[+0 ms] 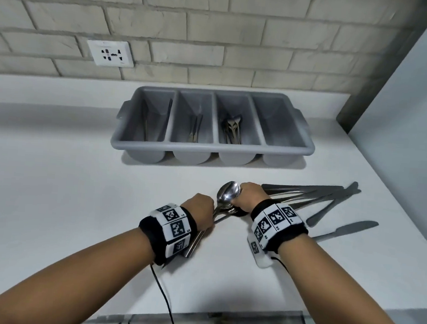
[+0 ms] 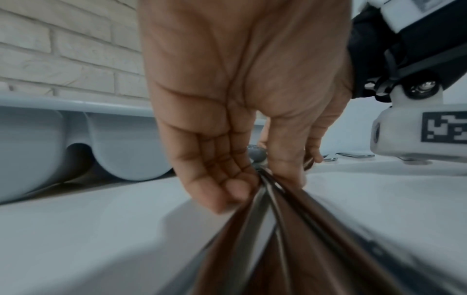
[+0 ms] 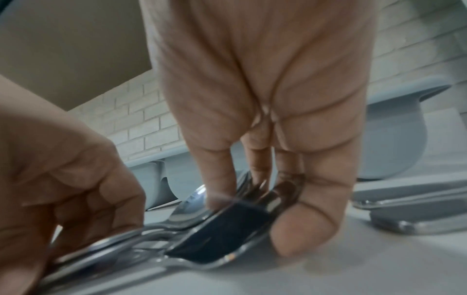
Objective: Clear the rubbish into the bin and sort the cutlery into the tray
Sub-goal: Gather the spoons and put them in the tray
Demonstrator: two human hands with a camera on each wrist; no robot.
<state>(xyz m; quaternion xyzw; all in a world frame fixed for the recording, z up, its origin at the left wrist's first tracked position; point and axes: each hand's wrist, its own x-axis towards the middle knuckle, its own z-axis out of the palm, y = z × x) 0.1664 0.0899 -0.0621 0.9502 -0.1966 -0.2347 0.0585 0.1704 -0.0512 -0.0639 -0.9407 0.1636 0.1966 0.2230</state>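
A bundle of steel spoons [image 1: 227,195] lies on the white counter [image 1: 64,188] in front of me. My left hand [image 1: 203,211] pinches the spoon handles [image 2: 267,199] between thumb and fingers. My right hand [image 1: 249,195] holds the stacked spoon bowls [image 3: 222,225] with thumb and fingers curled round them. The grey four-compartment cutlery tray [image 1: 212,146] stands behind, near the wall; three compartments hold some cutlery and the rightmost looks bare. Several knives [image 1: 327,196] lie fanned out to the right of my right hand.
A brick wall with a white socket [image 1: 110,52] backs the counter. A grey panel [image 1: 404,95] rises at the right. The counter's front edge [image 1: 195,311] runs below my forearms, with a dark glassy surface beneath it.
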